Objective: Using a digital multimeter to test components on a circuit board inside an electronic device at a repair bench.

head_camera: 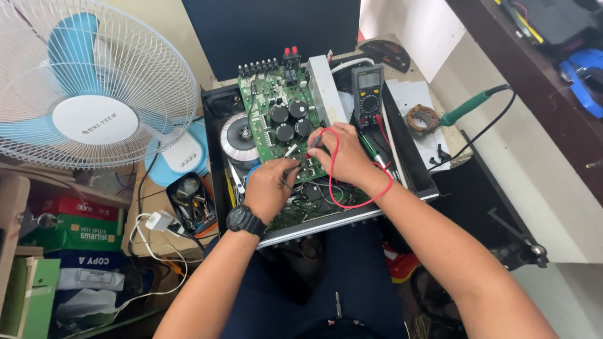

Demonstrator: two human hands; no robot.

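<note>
An opened black amplifier chassis [217, 157] rests across my lap, holding a green circuit board [267, 122] with black capacitors and a round toroidal transformer [239, 135]. My left hand [270, 188], with a black watch on the wrist, pinches a black probe against the board's lower part. My right hand [342, 154] grips the red test probe [316, 139] with its tip on the board; its red lead [333, 182] loops around my wrist. A grey multimeter [368, 94] lies on the chassis's right side, just beyond my right hand.
A white and blue standing fan [94, 88] is at the left. A green-handled soldering iron [471, 107] lies on a bench at the right beside a rusty ring stand [422, 119]. Boxes [69, 232], a small parts tray [191, 201] and white cables sit lower left.
</note>
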